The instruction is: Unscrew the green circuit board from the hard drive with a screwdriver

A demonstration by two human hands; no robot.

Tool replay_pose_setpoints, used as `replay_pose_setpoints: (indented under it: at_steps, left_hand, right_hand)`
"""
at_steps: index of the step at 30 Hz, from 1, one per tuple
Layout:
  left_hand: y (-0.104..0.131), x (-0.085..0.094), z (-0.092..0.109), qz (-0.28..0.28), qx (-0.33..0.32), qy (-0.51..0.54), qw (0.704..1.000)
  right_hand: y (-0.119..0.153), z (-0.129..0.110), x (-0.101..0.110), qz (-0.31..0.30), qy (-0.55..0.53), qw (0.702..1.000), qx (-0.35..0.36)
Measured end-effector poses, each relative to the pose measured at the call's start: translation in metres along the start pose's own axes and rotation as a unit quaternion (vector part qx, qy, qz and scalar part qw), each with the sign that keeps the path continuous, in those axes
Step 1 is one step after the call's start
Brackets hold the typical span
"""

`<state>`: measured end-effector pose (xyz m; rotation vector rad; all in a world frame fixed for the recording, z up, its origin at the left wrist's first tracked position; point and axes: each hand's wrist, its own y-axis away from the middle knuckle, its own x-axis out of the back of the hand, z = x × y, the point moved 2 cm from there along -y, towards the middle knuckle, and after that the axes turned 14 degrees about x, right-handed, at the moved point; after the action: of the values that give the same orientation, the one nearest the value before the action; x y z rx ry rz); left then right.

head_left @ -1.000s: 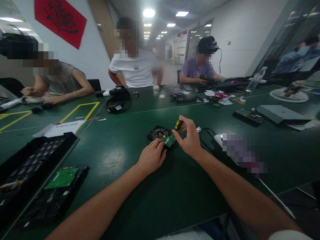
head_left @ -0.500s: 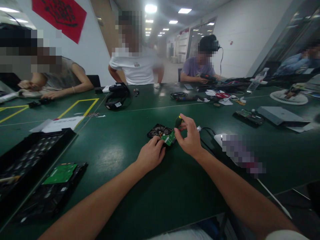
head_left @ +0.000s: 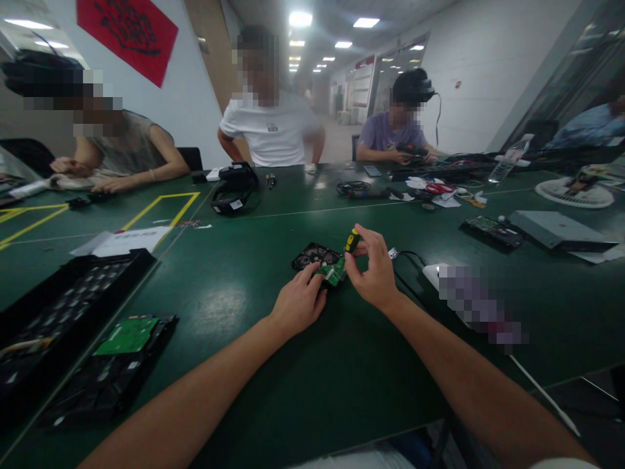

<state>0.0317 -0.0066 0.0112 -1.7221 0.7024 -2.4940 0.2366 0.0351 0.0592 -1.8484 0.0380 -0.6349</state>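
Observation:
On the green table lies a dark hard drive [head_left: 312,254] with a green circuit board [head_left: 334,273] at its near right side. My left hand [head_left: 299,299] is closed on the near left part of the drive, its fingertips at the board's edge. A short black and yellow screwdriver [head_left: 352,241] stands nearly upright over the board's right side. My right hand [head_left: 375,267] grips its handle between thumb and fingers. The tip of the screwdriver is too small to make out.
At the left are a black tray [head_left: 63,312] and a drive unit with a green board [head_left: 124,336]. A power strip [head_left: 459,293] with a cable lies right of my right hand. A black headset [head_left: 235,187] and a grey metal box [head_left: 561,229] sit farther back. People sit across the table.
The view has shifted slightly, so things appear a little farther right. The screwdriver handle has turned in my right hand and shows more yellow. My left hand stays on the drive.

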Motion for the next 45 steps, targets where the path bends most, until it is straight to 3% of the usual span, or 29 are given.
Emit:
replay_pose_setpoints:
  at_steps: [45]
  left_hand:
    - [-0.0019,0.0058,0.0039,-0.033,-0.048,-0.031,0.998]
  right_hand:
    - [0.0008,0.0021,-0.0021,0.021,0.036,0.999,-0.005]
